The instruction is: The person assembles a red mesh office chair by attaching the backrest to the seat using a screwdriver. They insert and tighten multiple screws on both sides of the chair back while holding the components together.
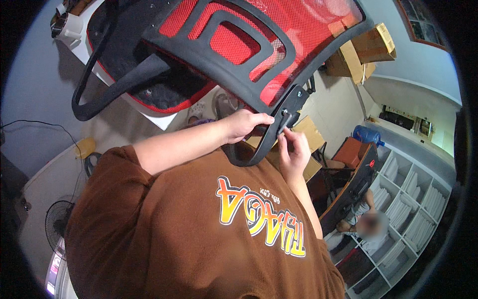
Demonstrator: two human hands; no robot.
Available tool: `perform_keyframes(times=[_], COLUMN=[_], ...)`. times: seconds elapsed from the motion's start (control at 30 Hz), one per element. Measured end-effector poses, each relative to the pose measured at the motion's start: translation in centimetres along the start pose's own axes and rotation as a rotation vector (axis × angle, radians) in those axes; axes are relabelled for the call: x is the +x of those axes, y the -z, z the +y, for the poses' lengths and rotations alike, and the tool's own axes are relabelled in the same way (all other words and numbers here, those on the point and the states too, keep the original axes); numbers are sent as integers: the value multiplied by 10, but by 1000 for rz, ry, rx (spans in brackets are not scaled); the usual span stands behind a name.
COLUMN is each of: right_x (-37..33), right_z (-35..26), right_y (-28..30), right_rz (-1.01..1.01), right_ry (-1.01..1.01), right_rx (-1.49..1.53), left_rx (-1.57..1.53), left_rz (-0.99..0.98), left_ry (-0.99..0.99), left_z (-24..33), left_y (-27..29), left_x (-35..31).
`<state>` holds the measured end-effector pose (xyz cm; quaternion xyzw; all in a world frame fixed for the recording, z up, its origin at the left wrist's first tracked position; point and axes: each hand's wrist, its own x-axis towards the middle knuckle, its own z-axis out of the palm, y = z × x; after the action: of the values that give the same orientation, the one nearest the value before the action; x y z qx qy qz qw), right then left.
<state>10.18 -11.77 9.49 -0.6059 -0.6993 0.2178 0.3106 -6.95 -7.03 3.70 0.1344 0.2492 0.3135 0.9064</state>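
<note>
An office chair with a red mesh backrest (318,45) and a black plastic frame (219,65) leans in front of my chest. Its black armrest (124,87) sticks out to the left, above a black seat with red edging (174,107). My left hand (244,124) is closed round the lower edge of the backrest frame, thumb on top. Beside it, a black bracket (289,102) with screws joins the frame. My right hand (295,149) pinches a short grey rod (285,123) against this bracket. The rod's exact kind is too small to make out.
A white table (164,119) stands behind the chair, with a white pitcher (67,27) on it. Cardboard boxes (358,55) lie at the far right. Another person (366,219) is near white shelves (398,199) on the right. A black fan (57,224) stands left.
</note>
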Motion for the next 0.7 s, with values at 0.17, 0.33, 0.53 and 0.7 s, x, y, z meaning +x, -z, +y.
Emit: perform_keyframes(times=[0.17, 0.33, 0.53, 0.7], right_x=[70, 75, 11, 24], right_z=[-8, 12, 24, 0], right_y=[-17, -8, 19, 11], right_rz=[38, 11, -106, -98], right_ry=[16, -317, -109, 77], right_rx=[-149, 125, -193, -192], left_rx=[3, -4, -13, -15], left_rz=[113, 61, 18, 11], left_ry=[-42, 22, 14, 18], left_z=[-5, -2, -3, -1], left_y=[0, 2, 1, 0], left_x=[-1, -2, -1, -1])
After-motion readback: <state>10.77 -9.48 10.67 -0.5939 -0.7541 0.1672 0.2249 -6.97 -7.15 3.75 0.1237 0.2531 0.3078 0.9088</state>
